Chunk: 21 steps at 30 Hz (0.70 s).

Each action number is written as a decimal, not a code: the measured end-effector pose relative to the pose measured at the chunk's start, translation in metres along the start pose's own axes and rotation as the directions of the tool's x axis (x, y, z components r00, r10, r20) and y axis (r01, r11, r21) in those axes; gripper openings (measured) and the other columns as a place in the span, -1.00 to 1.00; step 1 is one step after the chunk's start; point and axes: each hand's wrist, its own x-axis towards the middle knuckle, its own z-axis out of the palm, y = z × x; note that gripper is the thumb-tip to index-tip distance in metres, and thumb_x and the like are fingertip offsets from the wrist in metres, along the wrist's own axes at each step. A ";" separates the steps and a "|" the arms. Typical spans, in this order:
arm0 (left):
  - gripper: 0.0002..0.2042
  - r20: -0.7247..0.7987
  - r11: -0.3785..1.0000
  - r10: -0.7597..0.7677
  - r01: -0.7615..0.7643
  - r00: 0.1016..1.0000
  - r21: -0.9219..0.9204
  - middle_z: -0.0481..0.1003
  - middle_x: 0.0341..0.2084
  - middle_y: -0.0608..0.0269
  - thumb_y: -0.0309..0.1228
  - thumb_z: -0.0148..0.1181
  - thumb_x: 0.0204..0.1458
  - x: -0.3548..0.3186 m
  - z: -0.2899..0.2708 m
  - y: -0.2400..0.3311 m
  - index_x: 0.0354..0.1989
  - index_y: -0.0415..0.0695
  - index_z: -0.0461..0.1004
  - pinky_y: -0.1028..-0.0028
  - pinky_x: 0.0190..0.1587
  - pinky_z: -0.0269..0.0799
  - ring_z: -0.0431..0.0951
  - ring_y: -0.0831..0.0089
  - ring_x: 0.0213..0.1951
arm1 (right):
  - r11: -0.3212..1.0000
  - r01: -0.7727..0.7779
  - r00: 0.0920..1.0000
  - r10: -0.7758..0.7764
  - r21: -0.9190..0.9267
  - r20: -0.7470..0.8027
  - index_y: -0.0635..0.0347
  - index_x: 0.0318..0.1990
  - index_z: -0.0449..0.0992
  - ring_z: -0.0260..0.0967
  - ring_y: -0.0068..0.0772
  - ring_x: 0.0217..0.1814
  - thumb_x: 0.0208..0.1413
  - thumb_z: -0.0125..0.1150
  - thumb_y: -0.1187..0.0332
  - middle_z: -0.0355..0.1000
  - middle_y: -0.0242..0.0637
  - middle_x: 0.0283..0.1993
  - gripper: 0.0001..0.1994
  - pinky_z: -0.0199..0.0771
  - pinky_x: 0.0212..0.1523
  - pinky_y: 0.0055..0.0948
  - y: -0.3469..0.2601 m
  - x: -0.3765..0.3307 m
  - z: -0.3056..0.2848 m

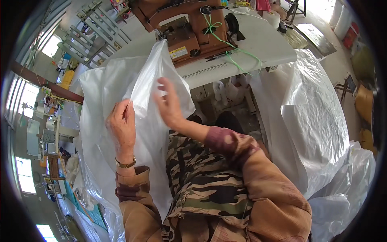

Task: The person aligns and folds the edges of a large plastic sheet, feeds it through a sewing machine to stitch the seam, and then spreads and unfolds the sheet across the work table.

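sewing machine (191, 20): stands brown on a pale table (266, 44), with a dark handwheel (231, 23) at the right end and a yellow label (178, 52) low on the wearer's side.
white sheet (153, 145): hangs thin and translucent to the left of the sewing machine and on the wearer's side of it, rising in a gathered fold to the machine's left end; cannot tell whether clamped there.
left hand (123, 121): pinches a fold of the white sheet between thumb and fingers, on the wearer's side of the sewing machine, toward its left end.
right hand (170, 105): blurs over the same sheet, below the sewing machine's left half, fingers loose and spread, gripping nothing; cannot tell whether touching the plastic.
wristwatch (125, 162): circles the left wrist, farther from the sewing machine than the pinched fold.
green string (211, 26): loops on the sewing machine, trailing right across the table.
ruler strip (205, 70): runs along the table edge, just on the wearer's side of the sewing machine.
white plastic pile (310, 121): drapes in creased layers, well to the right of the sewing machine.
camouflage cloth (209, 181): spreads below the sewing machine, between brown sleeves (278, 193).
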 end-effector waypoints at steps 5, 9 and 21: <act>-0.94 0.116 0.990 0.112 -0.121 0.987 0.076 0.49 -0.48 0.13 -0.60 0.16 0.06 0.016 -0.012 0.013 -0.30 -0.24 0.47 0.40 -0.41 0.37 0.44 0.28 -0.53 | 0.972 0.228 0.640 -0.105 -0.058 0.761 0.24 0.05 0.37 0.37 0.08 0.00 0.04 0.25 0.44 0.43 -0.06 -0.06 -0.61 0.39 0.03 -0.15 0.016 -0.010 0.023; -0.95 0.185 0.994 0.102 -0.105 0.977 0.010 0.43 -0.55 0.18 -0.61 0.14 0.06 0.010 -0.010 0.004 -0.31 -0.24 0.46 0.48 -0.46 0.32 0.36 0.43 -0.57 | 0.947 0.239 0.970 -0.222 -0.215 0.103 0.24 -0.04 0.42 0.37 -0.01 -0.01 -0.08 0.34 0.53 0.42 -0.10 -0.08 -0.61 0.34 0.06 -0.20 0.030 -0.015 -0.032; -0.92 0.216 0.993 0.114 -0.116 0.970 0.000 0.41 -0.58 0.14 -0.64 0.14 0.03 -0.001 -0.004 -0.009 -0.31 -0.24 0.45 0.47 -0.48 0.31 0.37 0.37 -0.59 | 0.840 -0.329 0.917 0.393 -0.431 0.066 0.33 -0.25 0.43 0.34 -0.09 -0.42 0.27 0.07 0.22 0.37 -0.09 -0.47 -0.72 0.37 -0.32 -0.27 0.088 -0.018 -0.096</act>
